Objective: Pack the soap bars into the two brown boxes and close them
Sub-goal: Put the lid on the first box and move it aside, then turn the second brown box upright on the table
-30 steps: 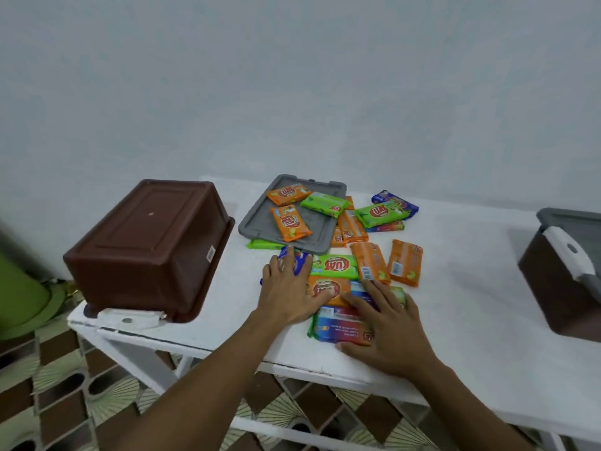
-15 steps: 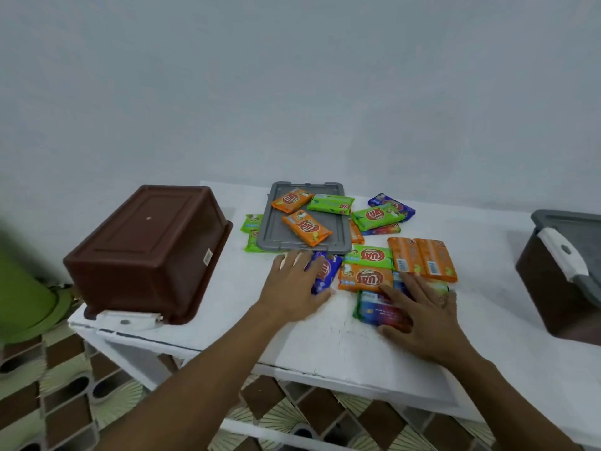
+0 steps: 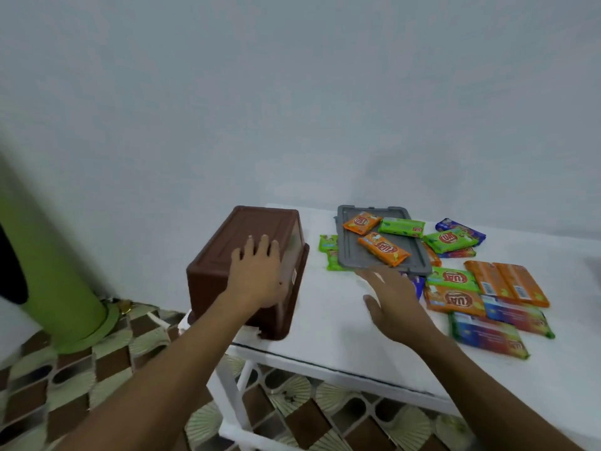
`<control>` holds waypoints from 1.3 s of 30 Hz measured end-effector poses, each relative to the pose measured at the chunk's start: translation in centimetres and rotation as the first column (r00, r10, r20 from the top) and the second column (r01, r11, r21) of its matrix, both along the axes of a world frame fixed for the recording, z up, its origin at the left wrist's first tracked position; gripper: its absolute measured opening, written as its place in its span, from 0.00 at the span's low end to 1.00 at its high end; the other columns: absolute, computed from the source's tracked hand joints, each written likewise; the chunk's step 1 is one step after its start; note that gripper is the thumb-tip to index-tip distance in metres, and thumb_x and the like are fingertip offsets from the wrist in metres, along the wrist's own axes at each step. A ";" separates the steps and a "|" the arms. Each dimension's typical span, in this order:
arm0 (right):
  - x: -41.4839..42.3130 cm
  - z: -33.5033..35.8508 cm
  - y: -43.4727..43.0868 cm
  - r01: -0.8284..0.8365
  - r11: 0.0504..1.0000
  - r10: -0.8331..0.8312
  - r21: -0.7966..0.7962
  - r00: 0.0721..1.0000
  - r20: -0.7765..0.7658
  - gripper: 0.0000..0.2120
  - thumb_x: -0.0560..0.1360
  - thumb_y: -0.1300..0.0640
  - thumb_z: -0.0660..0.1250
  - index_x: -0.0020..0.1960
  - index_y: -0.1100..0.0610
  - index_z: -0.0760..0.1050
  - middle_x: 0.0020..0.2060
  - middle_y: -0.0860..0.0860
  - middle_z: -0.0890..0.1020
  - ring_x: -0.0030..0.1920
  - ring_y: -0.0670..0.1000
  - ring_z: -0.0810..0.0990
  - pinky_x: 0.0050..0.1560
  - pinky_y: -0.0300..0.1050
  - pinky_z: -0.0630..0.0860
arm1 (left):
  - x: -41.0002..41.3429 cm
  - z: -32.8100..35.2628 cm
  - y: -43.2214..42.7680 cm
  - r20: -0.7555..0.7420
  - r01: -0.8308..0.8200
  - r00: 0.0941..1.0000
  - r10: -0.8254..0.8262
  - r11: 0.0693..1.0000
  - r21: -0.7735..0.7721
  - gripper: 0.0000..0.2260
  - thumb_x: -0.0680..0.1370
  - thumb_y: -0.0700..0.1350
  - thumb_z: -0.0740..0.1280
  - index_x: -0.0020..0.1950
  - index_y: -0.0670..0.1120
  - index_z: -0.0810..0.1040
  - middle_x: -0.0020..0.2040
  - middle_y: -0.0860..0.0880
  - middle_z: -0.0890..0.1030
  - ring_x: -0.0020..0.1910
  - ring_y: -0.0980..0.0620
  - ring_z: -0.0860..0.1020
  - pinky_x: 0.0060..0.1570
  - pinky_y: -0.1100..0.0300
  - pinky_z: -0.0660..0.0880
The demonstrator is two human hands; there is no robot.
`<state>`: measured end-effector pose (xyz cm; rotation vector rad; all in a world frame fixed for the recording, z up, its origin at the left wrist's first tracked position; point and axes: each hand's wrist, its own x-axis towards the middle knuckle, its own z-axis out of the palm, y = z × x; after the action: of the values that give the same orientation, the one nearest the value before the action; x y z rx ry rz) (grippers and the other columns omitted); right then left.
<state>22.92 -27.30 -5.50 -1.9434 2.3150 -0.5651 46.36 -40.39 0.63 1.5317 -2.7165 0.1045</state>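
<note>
- At the table's point(image 3: 325, 323) left edge, our left hand point(image 3: 257, 275) lies flat, fingers spread, on the upturned brown box point(image 3: 227, 252); flipping it carelessly could tip it off.
- Our right hand point(image 3: 393, 304) hovers open, holding nothing, just beside the soap bars point(image 3: 452, 299); a sweep could scatter them.

This looks like a room in a home — a plain, domestic corner rather than a shop or workshop. A bare pale wall point(image 3: 325, 92) runs behind a white painted table point(image 3: 341, 320) with a simple frame. The floor point(image 3: 65, 402) is tiled in a decorative pattern of brown squares and pale fan shapes, the kind laid in a house. A bright green post point(image 3: 55, 271) with a flared base stands on those tiles at the left. Wrapped soap bars point(image 3: 452, 297) and a brown plastic storage box point(image 3: 227, 255) — ordinary household goods — sit on the table.
</note>
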 end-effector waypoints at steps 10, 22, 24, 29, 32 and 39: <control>9.9 1.6 -6.8 0.139 0.990 -0.138 0.039 0.841 0.522 0.45 0.74 0.54 0.71 0.79 0.51 0.44 0.78 0.51 0.56 0.76 0.53 0.58 0.71 0.49 0.60 | 14.5 -2.0 -3.9 -0.270 0.273 0.920 -0.283 0.959 -0.076 0.33 0.70 0.63 0.71 0.72 0.71 0.59 0.79 0.53 0.49 0.76 0.45 0.47 0.72 0.37 0.47; 13.4 3.2 -8.2 0.160 0.987 -0.097 -0.028 0.722 0.685 0.26 0.75 0.56 0.70 0.71 0.54 0.65 0.65 0.50 0.74 0.63 0.48 0.72 0.59 0.42 0.67 | 16.5 -4.2 -4.3 -0.800 -0.019 0.528 0.285 0.946 0.324 0.48 0.70 0.61 0.72 0.76 0.61 0.39 0.72 0.48 0.70 0.68 0.44 0.71 0.66 0.40 0.70; 12.7 4.8 -7.3 0.217 0.950 0.000 -0.225 0.721 0.693 0.17 0.78 0.54 0.67 0.66 0.51 0.70 0.59 0.45 0.77 0.63 0.48 0.74 0.58 0.42 0.68 | 16.8 -2.5 -5.1 -0.859 0.014 0.458 0.229 0.964 0.265 0.47 0.68 0.69 0.67 0.77 0.61 0.42 0.71 0.49 0.71 0.66 0.46 0.73 0.64 0.40 0.72; 10.3 9.2 -5.6 0.317 0.824 0.081 -0.470 0.755 0.651 0.17 0.78 0.46 0.64 0.66 0.48 0.71 0.58 0.46 0.79 0.60 0.45 0.76 0.56 0.42 0.72 | 14.7 2.7 -7.2 -0.940 0.230 0.334 -0.075 0.973 0.003 0.39 0.73 0.63 0.68 0.78 0.58 0.52 0.72 0.52 0.65 0.69 0.53 0.68 0.65 0.54 0.69; 9.4 10.1 -4.9 0.450 0.723 -0.169 -0.525 0.851 0.497 0.11 0.81 0.53 0.60 0.59 0.56 0.75 0.48 0.49 0.80 0.48 0.49 0.77 0.44 0.42 0.67 | 12.4 3.4 -7.7 -0.816 0.201 0.514 -0.264 0.962 -0.185 0.27 0.79 0.46 0.66 0.77 0.52 0.61 0.70 0.49 0.66 0.66 0.53 0.70 0.63 0.58 0.69; 6.5 7.0 -3.6 0.526 0.832 -0.394 -0.179 0.786 0.476 0.12 0.81 0.57 0.60 0.50 0.65 0.78 0.40 0.59 0.81 0.44 0.58 0.79 0.37 0.46 0.68 | 9.1 0.8 -8.3 -0.623 0.304 0.741 -0.250 0.953 -0.021 0.21 0.81 0.45 0.62 0.74 0.43 0.68 0.72 0.47 0.67 0.69 0.47 0.68 0.67 0.59 0.64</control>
<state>29.45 -30.88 1.45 -1.1232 2.5022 -1.3092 55.51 -48.65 1.44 0.9107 -2.3653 -0.4473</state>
